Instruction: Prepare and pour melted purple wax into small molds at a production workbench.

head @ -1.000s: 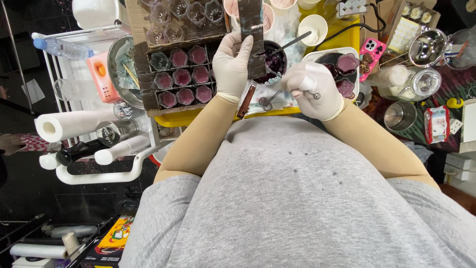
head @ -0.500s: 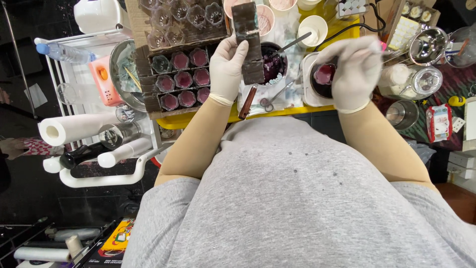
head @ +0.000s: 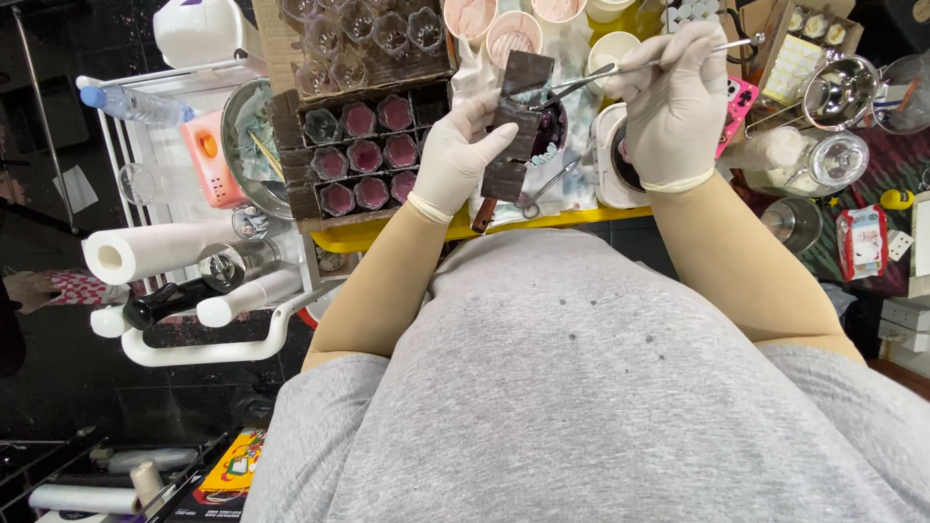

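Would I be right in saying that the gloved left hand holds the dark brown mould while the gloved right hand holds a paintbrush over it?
Not quite. In the head view the right hand holds a long metal spoon, not a paintbrush, its tip reaching towards the dark brown mould. The left hand does hold that mould.

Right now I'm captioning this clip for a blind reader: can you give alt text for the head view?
Seen from above, a person's gloved left hand holds a dark brown mold strip while the gloved right hand holds a metal spoon to it. Beside them, a cardboard tray holds small cups of pink filling.
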